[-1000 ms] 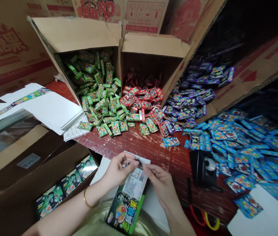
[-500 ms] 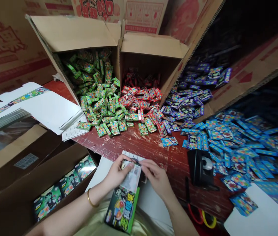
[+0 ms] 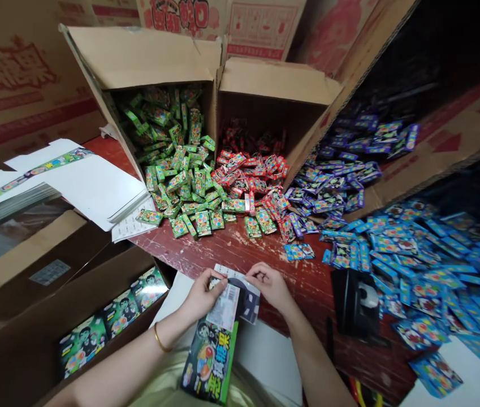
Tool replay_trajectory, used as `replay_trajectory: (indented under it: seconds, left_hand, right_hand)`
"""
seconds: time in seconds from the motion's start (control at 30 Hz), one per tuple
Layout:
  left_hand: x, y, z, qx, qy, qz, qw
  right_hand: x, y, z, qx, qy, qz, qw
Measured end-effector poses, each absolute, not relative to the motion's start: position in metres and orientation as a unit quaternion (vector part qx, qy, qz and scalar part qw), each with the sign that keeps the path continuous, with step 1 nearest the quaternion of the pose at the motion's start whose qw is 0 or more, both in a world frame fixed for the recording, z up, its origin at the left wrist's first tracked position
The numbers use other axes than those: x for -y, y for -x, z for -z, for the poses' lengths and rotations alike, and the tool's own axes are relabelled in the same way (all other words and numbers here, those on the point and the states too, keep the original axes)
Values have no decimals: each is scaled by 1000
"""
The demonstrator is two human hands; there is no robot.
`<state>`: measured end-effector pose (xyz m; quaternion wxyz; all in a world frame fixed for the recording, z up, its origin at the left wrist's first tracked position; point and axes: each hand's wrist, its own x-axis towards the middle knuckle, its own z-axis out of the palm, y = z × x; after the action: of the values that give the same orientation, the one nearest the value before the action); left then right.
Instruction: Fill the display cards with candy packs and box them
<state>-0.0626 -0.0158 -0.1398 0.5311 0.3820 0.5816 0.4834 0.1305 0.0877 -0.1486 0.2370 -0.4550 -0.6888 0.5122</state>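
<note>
A person's two bare hands work at the near edge of a worn red wooden table [image 3: 240,254], over a flat, green-and-black printed cardboard carton [image 3: 212,362] that lies partly on the lap and reaches up to that edge. The left hand [image 3: 199,294] pinches the carton's white barcode flap [image 3: 225,302] between thumb and fingers. The right hand [image 3: 270,284] — a second ago close in beside the left, both nipping the same spot — has drawn off to the right, its fingertips pinched on the far corner of a dark flap [image 3: 249,299] that now shows opened out. The carton looks to be unfolding into shape, not yet ready to fill. Behind, along the far edge, tipped brown cartons spill small green packets [image 3: 180,175], red packets [image 3: 248,181], purple packets [image 3: 333,181] and blue packets [image 3: 418,254]. A black tape dispenser [image 3: 356,302] stands near the right hand.
</note>
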Motion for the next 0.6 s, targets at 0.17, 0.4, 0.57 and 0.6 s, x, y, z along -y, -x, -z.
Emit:
replay_trajectory:
  seconds: [0.17,0.4,0.57,0.6]
  left_hand:
    - [16,63,139,-582,-388,-478,531]
    - [16,63,141,-577,-394,-486,525]
    - [17,62,143,-577,-397,-487,522]
    - [16,62,143,-577,-397,-487,522]
  right_hand:
    - [-87,-120,135,638,471,-558,247]
    - [-82,-94,139,703,437,-500,255]
    - [-81,-91,149,718,435,-487,241]
    - [-81,-91,150,708,439,-495,245]
